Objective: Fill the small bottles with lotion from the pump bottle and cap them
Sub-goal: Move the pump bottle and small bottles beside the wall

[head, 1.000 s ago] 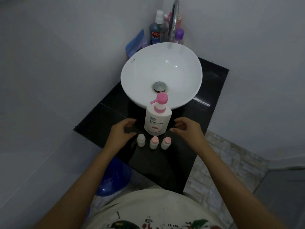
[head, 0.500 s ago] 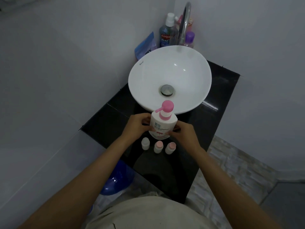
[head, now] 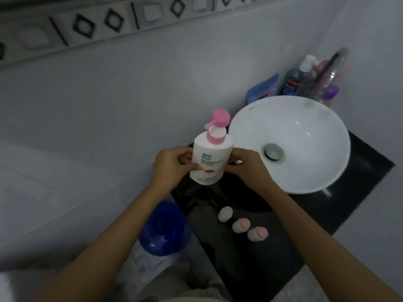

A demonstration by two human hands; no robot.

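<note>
Both hands are wrapped round the pump bottle (head: 209,159), left hand (head: 169,168) on one flank, right hand (head: 246,167) on the other, holding it clear above the black counter (head: 357,192) just beside the white basin (head: 290,144). Its long axis stands near upright, pink pump head on top, spout swung toward the left hand's side. Now the key relation: the three small bottles (head: 238,225) sit in a row on the counter, nearer the body than the pump bottle and a touch toward the right hand. All three look capped, one white, two pink, so I'd judge caps must come off before any lotion flows.
</note>
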